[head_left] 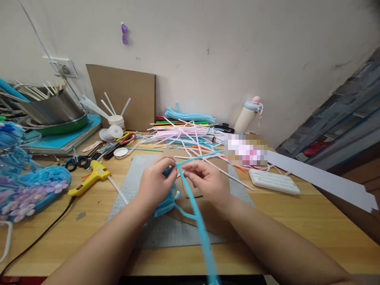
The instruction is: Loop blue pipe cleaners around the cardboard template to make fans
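In the head view my left hand (158,178) is closed in a pinch on a light-blue pipe cleaner (190,188) at its bend. From there one length runs up and right, and a longer one hangs toward the table's front edge, blurred at its lower end. My right hand (208,180) has its thumb and fingers pinched at the same strand, just right of the left fingertips. Beneath and behind my left hand is a blue fuzzy piece (164,204) made of pipe cleaners, with loose ends sticking out; my hand hides part of it.
A grey cutting mat (142,233) and brown cardboard (212,217) lie under my hands. Leftward are a yellow glue gun (93,178), scissors (77,160) and a blue flowered piece (38,190). Behind lie piled pipe cleaners (184,132); a bottle (246,114) and white power strip (273,181) are rightward.
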`<action>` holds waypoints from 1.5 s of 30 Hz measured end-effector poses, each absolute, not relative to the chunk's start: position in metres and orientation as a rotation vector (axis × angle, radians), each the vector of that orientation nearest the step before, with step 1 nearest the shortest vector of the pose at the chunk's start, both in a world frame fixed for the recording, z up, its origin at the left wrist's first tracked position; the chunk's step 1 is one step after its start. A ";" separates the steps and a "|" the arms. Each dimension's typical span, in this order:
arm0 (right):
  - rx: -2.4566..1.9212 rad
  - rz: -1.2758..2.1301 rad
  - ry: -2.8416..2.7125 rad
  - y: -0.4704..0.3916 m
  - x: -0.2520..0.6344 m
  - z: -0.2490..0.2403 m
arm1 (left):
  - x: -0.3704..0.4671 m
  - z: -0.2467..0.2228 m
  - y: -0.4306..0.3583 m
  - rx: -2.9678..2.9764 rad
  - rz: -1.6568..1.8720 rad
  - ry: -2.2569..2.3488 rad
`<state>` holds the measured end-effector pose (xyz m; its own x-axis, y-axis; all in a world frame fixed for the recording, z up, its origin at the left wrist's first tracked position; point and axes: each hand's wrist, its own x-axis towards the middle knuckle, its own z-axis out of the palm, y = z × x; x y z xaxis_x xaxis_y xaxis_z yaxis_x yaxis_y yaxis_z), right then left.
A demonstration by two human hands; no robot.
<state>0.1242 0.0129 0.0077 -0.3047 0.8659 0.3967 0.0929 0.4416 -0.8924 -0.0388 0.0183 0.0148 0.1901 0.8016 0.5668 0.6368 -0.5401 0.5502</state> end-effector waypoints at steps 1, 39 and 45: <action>-0.836 0.736 -1.847 0.011 0.125 0.008 | -0.039 0.015 0.018 2.278 1.251 1.388; -1.119 1.202 -1.650 0.034 0.123 0.030 | -0.040 0.008 0.017 2.420 1.146 1.264; -1.142 2.046 -1.010 0.042 0.127 0.025 | -0.041 0.009 0.017 2.431 1.142 1.243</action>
<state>0.1267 0.0415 0.0254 -0.4638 0.7707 -0.4370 -0.1218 -0.5441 -0.8301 -0.0405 0.0166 0.0090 0.3548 0.7542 0.5526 0.6146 -0.6335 0.4700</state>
